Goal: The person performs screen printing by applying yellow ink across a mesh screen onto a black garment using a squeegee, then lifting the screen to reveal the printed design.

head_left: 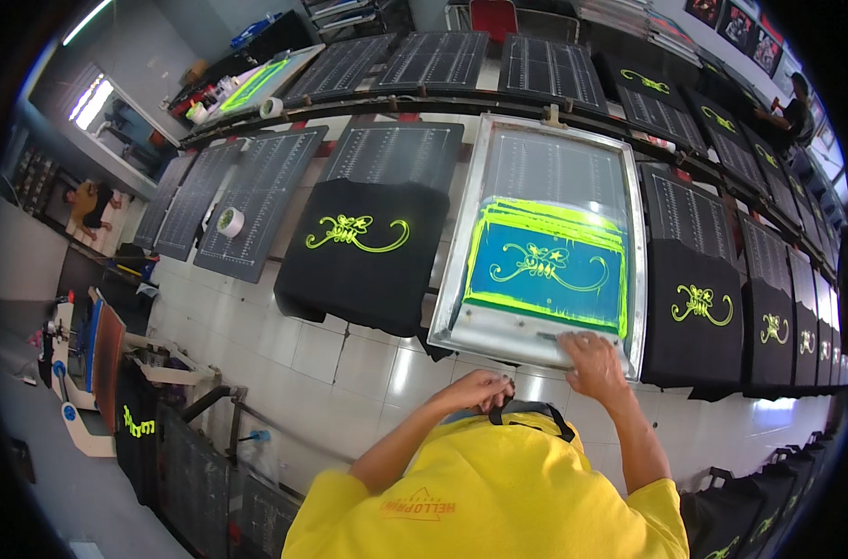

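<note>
A silkscreen frame [635,238] with a metal rim lies over a printing board in front of me. Bright yellow-green ink [545,213] surrounds its blue stencil, which bears a curly figure with stars. Across the frame's near end rests a wide, pale metal squeegee [508,334]. My right hand [593,365] is closed on the squeegee's near side, toward its right end. Close to my body, my left hand [482,389] has its fingers curled beside a black strap [535,410]; what they hold, if anything, is hidden.
On the left, a black shirt [368,252] with a yellow-green print lies on a board. More printed shirts [694,303] line the right. A white tub [230,222] stands on a left board. Behind runs a second row of boards [433,60]. Other people [90,205] are farther off.
</note>
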